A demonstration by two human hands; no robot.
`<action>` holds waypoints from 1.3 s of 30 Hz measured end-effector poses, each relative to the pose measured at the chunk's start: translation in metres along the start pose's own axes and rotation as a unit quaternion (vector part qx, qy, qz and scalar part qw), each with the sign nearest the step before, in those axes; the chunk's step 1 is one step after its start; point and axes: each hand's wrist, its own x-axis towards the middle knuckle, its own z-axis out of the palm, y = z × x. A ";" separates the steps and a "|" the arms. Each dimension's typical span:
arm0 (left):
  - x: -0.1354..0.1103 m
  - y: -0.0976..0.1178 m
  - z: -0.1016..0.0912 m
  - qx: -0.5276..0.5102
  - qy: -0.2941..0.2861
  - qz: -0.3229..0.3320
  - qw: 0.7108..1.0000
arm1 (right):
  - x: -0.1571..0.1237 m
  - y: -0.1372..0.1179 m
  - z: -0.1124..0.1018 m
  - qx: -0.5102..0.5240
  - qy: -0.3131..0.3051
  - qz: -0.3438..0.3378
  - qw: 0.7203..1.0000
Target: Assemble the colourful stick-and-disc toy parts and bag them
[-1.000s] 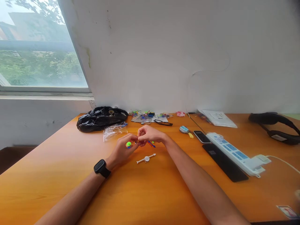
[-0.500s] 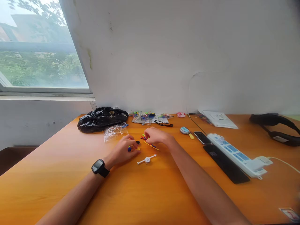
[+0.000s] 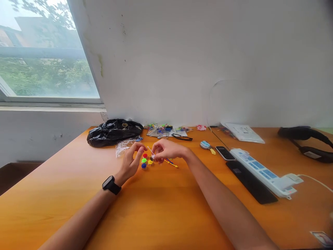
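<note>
My right hand [image 3: 168, 150] is closed in a pinch on a small white rod piece [image 3: 150, 152], held just above the orange table [image 3: 156, 208]. My left hand [image 3: 131, 160], with a black watch [image 3: 111, 184] on its wrist, stands on its edge just left of the rod. Its fingers are loosely curved and apart, with nothing in them. Between the hands lie small round pieces: red [image 3: 145, 155], green [image 3: 144, 160], yellow [image 3: 150, 162] and blue [image 3: 143, 166]. Thin coloured sticks [image 3: 171, 162] lie under my right hand.
Along the wall lie a black plastic bag [image 3: 114, 131], clear bags of coloured parts [image 3: 158, 130], glasses [image 3: 182, 137] and papers [image 3: 243, 132]. A phone [image 3: 225, 152], a white power strip [image 3: 262, 172], a black slab [image 3: 251, 180] and a black headset [image 3: 304, 137] sit to the right.
The white rod piece has left the table and is now in my right hand. My left hand lifted off the round pieces, which now show. The camera view shifted slightly.
</note>
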 end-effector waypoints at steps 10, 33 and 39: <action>0.000 0.013 0.008 0.004 -0.045 0.059 0.997 | 0.026 0.015 0.019 0.148 0.118 -0.058 0.980; 0.002 -0.009 -0.011 0.137 -0.268 0.092 0.949 | 0.007 0.036 0.002 -0.285 0.074 0.202 0.934; -0.007 -0.008 -0.001 0.117 -0.300 0.090 0.942 | 0.016 0.039 0.008 -0.190 0.026 0.186 0.964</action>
